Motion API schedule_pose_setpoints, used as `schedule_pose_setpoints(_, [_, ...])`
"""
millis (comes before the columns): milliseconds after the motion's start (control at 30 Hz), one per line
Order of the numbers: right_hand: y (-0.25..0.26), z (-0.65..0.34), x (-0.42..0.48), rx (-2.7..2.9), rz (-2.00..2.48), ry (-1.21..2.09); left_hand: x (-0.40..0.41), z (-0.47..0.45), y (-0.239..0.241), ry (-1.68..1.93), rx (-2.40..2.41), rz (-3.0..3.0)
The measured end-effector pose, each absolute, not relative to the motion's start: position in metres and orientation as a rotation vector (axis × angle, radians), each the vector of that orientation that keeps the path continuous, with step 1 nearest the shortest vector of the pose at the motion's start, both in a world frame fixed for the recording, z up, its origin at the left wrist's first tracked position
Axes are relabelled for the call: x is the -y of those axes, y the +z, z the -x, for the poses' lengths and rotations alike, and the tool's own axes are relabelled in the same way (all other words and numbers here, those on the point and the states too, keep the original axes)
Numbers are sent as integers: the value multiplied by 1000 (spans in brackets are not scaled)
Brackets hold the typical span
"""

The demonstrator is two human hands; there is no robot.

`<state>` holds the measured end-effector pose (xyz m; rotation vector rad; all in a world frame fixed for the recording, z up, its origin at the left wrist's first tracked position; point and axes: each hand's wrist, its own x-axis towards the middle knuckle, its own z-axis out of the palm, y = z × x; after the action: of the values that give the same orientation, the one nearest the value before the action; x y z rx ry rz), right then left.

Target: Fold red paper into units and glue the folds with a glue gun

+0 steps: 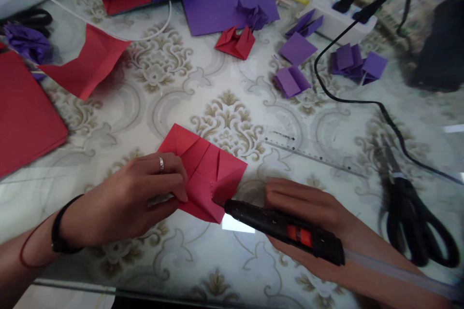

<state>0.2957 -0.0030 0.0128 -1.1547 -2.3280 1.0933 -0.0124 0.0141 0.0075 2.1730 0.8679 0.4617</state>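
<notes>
My left hand pinches the left side of a folded red paper square, which shows creases and flaps on its upper face. In my right hand is a black hot glue gun with an orange-red part and a clear glue stick coming out of its back end. The gun's nozzle reaches the right part of the red paper, where a short line of glue shows. My right fingers are partly hidden behind the gun.
Black-handled scissors and a clear ruler lie to the right. Purple folded pieces and a white power strip with black cables stand behind. Red sheets and a bent red paper lie left.
</notes>
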Motion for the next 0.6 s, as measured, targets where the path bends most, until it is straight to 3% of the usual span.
schedule_pose_setpoints(600, [16,-299,3,2367,1154,1126,-15,12,9,475,-861,-2157])
